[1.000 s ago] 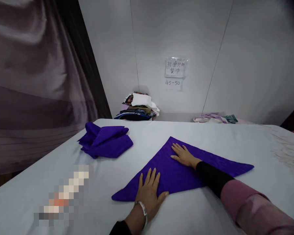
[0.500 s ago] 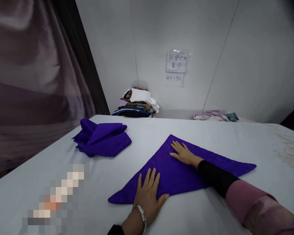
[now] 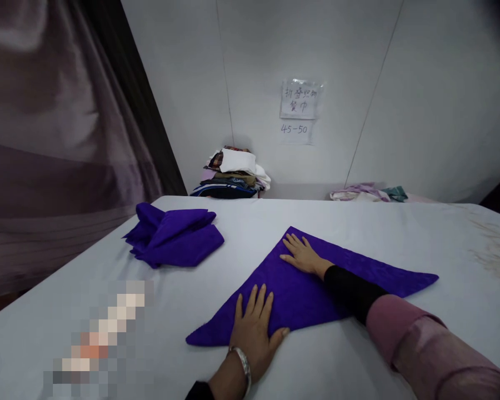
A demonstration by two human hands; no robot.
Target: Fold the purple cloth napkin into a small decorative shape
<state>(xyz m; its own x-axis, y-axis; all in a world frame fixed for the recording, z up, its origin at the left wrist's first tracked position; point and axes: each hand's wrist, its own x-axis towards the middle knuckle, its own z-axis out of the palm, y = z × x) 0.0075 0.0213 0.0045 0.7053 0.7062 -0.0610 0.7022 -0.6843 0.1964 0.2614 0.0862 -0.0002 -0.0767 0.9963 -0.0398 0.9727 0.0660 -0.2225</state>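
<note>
You had both hands spread palm-down on a purple cloth [image 3: 291,300], released rather than clenched around anything. That cloth lay flat as a broad triangle on the near middle of the bench [image 3: 254,222], one corner pointing away from you and the other two reaching out to your left and right.

Your left hand [image 3: 254,330] rested on the left part of the triangle, its fingers pointing away from you and its thumb out along the near edge, while a silvery bracelet [image 3: 245,366] circled your wrist. Your right hand [image 3: 302,256] lay just below the far corner, fingers fanned toward the upper left. Behind it, your black cuff [image 3: 354,289] and pink sleeve [image 3: 400,328] crossed above the right part of the cloth.

To the left, well apart from the triangle, a second purple napkin [image 3: 183,239] sat loosely bunched near the bench's far left corner. Nearer to you on that side was a pixelated patch [image 3: 100,333]; you could not tell what it covered.

Past the far edge stood a stack of clothes [image 3: 233,178], with a lower heap of fabric [image 3: 358,193] to its right. Two handwritten sheets [image 3: 299,100] hung on the pale wall [image 3: 170,83], the lower one reading "45-50". A satiny curtain [image 3: 45,139] draped down at your left.
</note>
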